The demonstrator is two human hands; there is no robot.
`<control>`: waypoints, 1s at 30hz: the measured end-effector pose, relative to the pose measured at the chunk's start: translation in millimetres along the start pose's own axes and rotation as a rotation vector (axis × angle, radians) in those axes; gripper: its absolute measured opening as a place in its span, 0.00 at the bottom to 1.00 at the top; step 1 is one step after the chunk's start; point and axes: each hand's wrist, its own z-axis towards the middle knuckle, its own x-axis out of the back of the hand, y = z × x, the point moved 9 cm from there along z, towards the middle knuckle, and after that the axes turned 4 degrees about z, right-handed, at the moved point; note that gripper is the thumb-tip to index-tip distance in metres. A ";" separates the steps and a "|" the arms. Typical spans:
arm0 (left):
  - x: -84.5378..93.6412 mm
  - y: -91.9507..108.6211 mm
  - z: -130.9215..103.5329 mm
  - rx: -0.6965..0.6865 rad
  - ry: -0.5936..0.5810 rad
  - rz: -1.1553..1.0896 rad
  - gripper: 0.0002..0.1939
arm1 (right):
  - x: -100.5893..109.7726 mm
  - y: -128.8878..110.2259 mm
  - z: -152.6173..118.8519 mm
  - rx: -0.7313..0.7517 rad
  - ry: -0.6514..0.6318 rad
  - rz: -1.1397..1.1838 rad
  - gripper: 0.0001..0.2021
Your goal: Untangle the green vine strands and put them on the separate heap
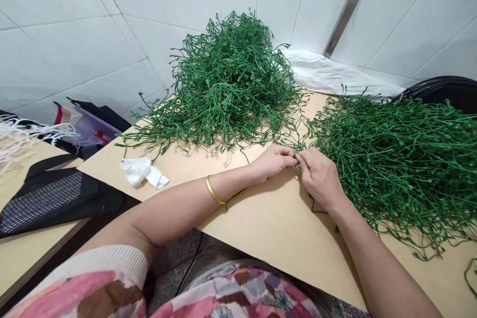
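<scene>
Fingers of the left hand (275,163) and the right hand (322,176) meet tip to tip over a pale wooden bench (261,213), thumbs and forefingers pressed together on a thin green strand (296,155). Only a short piece of it shows between the two pinches, so both hands are equally near, one on each side. The left comes in from the left edge, nearly level, a gold bracelet (211,190) at its wrist; the right reaches up and inward from the lower right.

The strand's long axis is hard to read: the fingertips cover most of the held part, and more thin green lengths lie just beyond them. One dark length (235,196) shows below the left wrist, and another (315,206) curves out below the right hand; whether either belongs to the pinched piece cannot be told.

Two heaps of knobbly-ended green strands flank this spot. The left heap (231,79), tall and peaked, rises beyond the left hand, its loose fringe near the fingers. The right heap (410,159), lower and wider, spreads just beside the right hand, which is the nearer hand to it. Between the heaps, directly past the fingertips, a sparse tangle links them. A crumpled white tissue (137,170) lies well apart, beyond the left forearm.
</scene>
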 end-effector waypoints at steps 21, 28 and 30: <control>-24.9 18.2 -19.1 0.041 -0.347 -0.580 0.14 | 38.3 -2.1 3.4 -0.043 -0.014 1.488 0.19; 14.8 10.2 4.6 -0.054 -0.004 -0.410 0.13 | 51.0 46.0 -4.3 -0.269 0.373 1.062 0.14; 19.2 8.2 6.9 -0.062 0.045 -0.384 0.10 | 53.9 55.7 -8.0 -0.292 0.433 0.858 0.13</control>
